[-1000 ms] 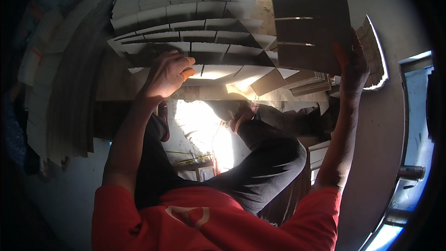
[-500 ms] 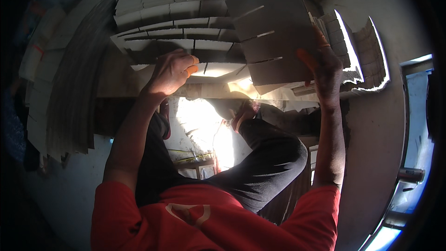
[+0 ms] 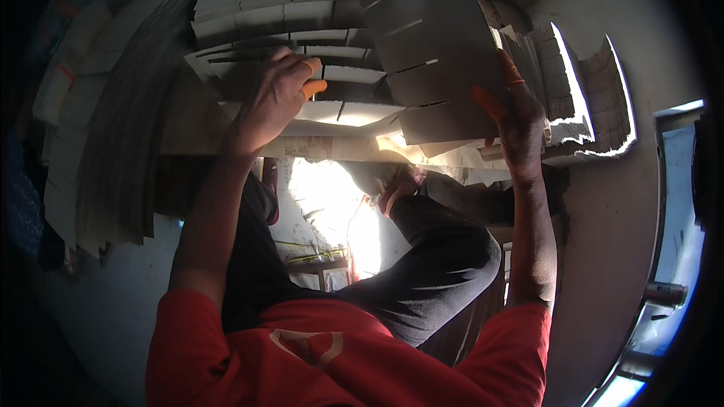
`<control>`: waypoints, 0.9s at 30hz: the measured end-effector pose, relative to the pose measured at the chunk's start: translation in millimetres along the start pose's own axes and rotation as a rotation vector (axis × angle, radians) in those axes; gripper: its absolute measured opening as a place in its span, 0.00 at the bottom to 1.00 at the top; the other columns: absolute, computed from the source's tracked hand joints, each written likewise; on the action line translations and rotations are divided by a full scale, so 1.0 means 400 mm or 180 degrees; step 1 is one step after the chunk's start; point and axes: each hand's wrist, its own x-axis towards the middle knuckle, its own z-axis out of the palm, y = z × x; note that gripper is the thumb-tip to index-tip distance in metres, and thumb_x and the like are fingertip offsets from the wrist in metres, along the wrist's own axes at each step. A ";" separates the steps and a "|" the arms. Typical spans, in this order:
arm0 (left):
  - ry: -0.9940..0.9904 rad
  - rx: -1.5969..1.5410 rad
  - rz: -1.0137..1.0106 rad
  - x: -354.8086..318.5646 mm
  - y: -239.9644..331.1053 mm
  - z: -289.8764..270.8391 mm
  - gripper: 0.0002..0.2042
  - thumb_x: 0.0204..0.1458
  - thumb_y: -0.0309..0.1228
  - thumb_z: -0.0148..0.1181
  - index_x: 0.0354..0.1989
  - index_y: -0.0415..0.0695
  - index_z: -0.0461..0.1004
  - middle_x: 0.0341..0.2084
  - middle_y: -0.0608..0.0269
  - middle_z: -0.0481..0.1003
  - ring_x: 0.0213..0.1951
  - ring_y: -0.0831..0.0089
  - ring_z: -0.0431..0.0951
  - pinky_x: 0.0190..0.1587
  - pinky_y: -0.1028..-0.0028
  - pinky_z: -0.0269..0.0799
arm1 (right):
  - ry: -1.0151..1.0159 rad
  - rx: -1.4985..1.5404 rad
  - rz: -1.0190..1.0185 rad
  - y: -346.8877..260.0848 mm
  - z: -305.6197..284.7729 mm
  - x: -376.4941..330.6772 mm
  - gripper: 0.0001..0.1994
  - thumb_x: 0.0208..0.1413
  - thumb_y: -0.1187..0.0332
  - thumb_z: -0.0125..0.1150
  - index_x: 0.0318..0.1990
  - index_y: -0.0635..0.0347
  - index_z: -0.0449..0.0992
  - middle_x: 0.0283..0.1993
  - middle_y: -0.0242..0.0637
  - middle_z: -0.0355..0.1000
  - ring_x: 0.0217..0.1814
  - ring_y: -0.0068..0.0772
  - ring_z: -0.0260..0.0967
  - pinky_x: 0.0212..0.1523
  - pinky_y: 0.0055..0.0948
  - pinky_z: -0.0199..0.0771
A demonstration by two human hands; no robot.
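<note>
My right hand [image 3: 522,117], with orange finger covers, grips the right edge of a grey cardboard sheet [image 3: 445,38] with several parallel slots cut in from its left edge. The sheet is tilted and raised above the work surface. My left hand [image 3: 275,102] is over a row of upright slotted cardboard strips [image 3: 347,90], left of the sheet. Its fingers are curled, and orange covers show on the thumb and a finger. The thumb lies close to that finger at the strips' edges; what is between them cannot be made out.
A tall stack of cardboard sheets [image 3: 124,136] stands at the left. More slotted sheets [image 3: 566,83] stand upright at the right, against a wall [image 3: 603,203]. The table's near edge [image 3: 332,147] runs above my knees. Sunlight falls on the floor [image 3: 332,203] between my legs.
My left hand has moved forward, away from me, over the strips. My right hand and the slotted sheet have shifted slightly left, and the sheet's slots now sit a little lower.
</note>
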 end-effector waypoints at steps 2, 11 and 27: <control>0.0082 0.0230 0.0136 0.017 -0.033 0.001 0.09 0.39 0.18 0.64 0.32 0.35 0.77 0.31 0.54 0.77 0.33 0.58 0.76 0.38 0.67 0.72 | -0.0078 0.0038 0.0135 -0.002 0.005 -0.001 0.29 0.52 0.75 0.63 0.64 0.58 0.63 0.34 0.30 0.74 0.19 0.11 0.62 0.13 0.17 0.60; -0.0560 0.0219 -0.0371 -0.001 -0.031 -0.008 0.07 0.39 0.16 0.60 0.29 0.35 0.77 0.26 0.51 0.75 0.32 0.55 0.76 0.36 0.64 0.72 | -0.0202 -0.0141 -0.0064 -0.014 0.007 -0.002 0.30 0.53 0.76 0.62 0.64 0.55 0.62 0.33 0.29 0.74 0.19 0.10 0.61 0.12 0.17 0.60; -0.0186 0.0873 -0.0196 0.112 -0.134 -0.016 0.08 0.41 0.25 0.66 0.31 0.38 0.78 0.26 0.52 0.75 0.34 0.56 0.76 0.37 0.62 0.71 | -0.0225 -0.0542 -0.0651 0.025 0.027 0.013 0.30 0.54 0.73 0.62 0.65 0.54 0.60 0.27 0.30 0.72 0.15 0.11 0.57 0.12 0.19 0.60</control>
